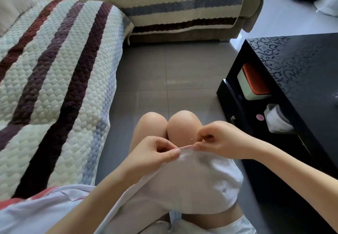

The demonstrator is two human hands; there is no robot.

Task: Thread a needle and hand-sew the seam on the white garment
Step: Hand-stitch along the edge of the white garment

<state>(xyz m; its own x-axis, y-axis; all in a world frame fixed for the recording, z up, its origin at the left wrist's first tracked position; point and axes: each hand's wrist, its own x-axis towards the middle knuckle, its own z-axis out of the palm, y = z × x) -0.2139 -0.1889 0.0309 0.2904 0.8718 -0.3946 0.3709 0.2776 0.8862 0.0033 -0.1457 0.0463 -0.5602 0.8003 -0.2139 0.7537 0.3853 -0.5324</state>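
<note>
Between left hand [155, 153] and right hand [219, 138] — white garment [192, 178], edge pinched by both.

The garment [192, 182] was plain white, faintly pink along its upper edge. The sofa cover [54, 80] was a quilted cream with long stripes of rust red, plum, dark maroon and pale blue. The floor [164, 80] was grey tile. The table [301, 80] was glossy black with a curling scroll pattern on top. On its shelf sat a box [254, 81], orange and pale green.
</note>
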